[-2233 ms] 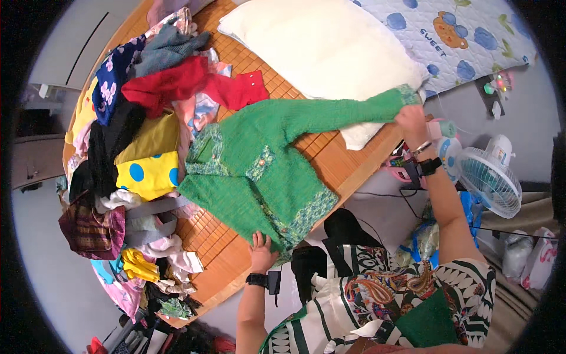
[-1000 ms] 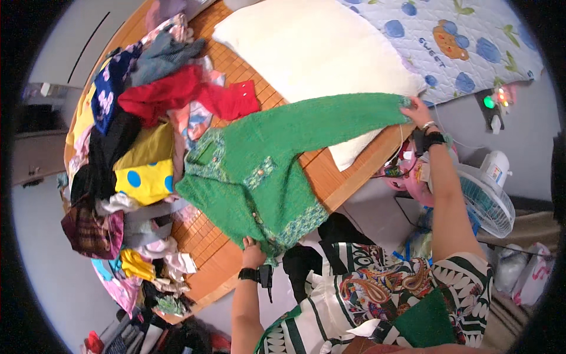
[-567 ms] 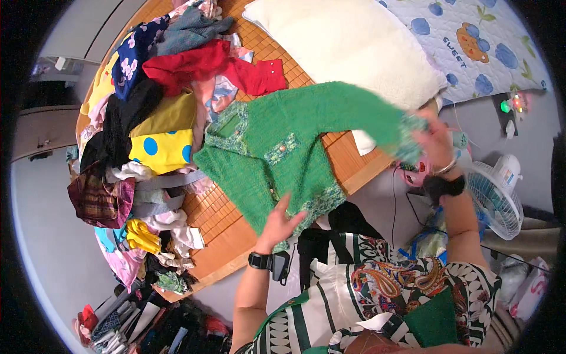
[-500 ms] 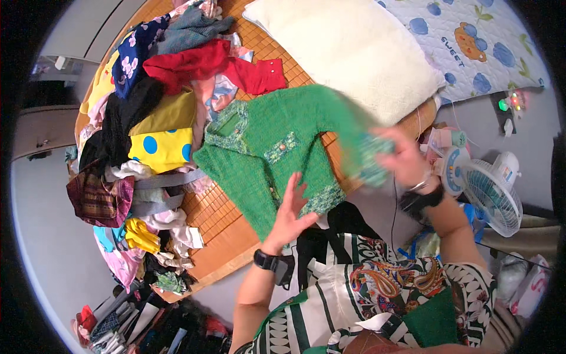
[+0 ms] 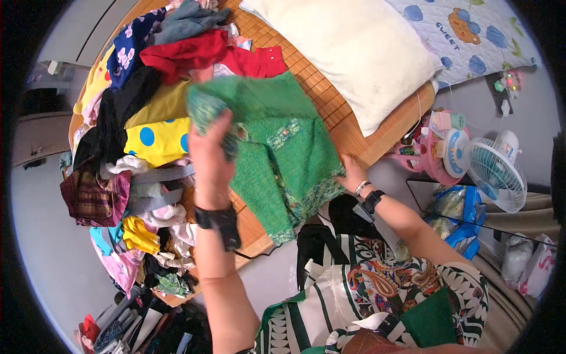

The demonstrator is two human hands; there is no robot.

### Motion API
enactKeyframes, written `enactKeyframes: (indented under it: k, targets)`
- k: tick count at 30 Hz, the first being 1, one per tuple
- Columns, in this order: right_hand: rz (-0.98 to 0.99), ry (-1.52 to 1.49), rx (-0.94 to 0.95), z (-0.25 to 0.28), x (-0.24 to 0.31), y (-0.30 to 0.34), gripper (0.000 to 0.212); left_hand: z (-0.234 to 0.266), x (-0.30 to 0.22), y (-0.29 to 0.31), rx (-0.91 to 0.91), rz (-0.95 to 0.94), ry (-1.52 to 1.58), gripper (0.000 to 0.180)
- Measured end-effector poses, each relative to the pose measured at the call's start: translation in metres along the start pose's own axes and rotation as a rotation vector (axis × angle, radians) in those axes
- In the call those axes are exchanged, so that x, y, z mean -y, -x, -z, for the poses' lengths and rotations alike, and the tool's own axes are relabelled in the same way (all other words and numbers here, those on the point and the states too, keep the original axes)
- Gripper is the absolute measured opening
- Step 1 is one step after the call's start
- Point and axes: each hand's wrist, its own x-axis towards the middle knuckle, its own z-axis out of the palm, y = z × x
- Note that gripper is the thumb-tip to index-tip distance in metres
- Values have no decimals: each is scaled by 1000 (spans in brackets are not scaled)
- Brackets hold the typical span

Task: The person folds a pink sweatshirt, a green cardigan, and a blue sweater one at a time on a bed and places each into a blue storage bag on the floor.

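A green knitted cardigan point(image 5: 265, 150) with mottled green-white trim lies on the bamboo mat, one sleeve folded across its top. My left hand point(image 5: 211, 150), slightly smeared by motion, is closed round the mottled cuff point(image 5: 205, 106) at the cardigan's left side. At the lower right corner, by the hem, my right hand point(image 5: 352, 175) pinches the knitted edge; some of its fingertips are hidden by the fabric. A small patch with a button point(image 5: 286, 133) shows on the front of the garment.
A heap of mixed clothes, including a red garment point(image 5: 188, 53) and a yellow one with blue dots point(image 5: 156, 144), fills the left. A cream pillow point(image 5: 354, 59) lies on the bamboo mat point(image 5: 306, 76) at the far side. A fan point(image 5: 498, 174) stands off the right edge.
The sleeve has swung from the right across to the left, its cuff passing from my right hand to my left. My right hand has come down to the hem.
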Motion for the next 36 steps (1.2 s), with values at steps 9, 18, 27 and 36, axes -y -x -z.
enactKeyframes:
  k: [9, 18, 27, 36]
  targets:
    - [-50, -446, 286, 48, 59, 31, 58, 50, -118, -24, 31, -371, -652, 31]
    - [408, -303, 618, -52, 79, 23, 49, 67, -12, 89, 1062, -183, -952, 47]
    - [307, 149, 757, 1, 25, -13, 29, 159, 193, 190, 575, -89, -1147, 43]
    - [740, 445, 317, 1, 52, -65, 69, 243, 190, 136, 581, -343, -1850, 50]
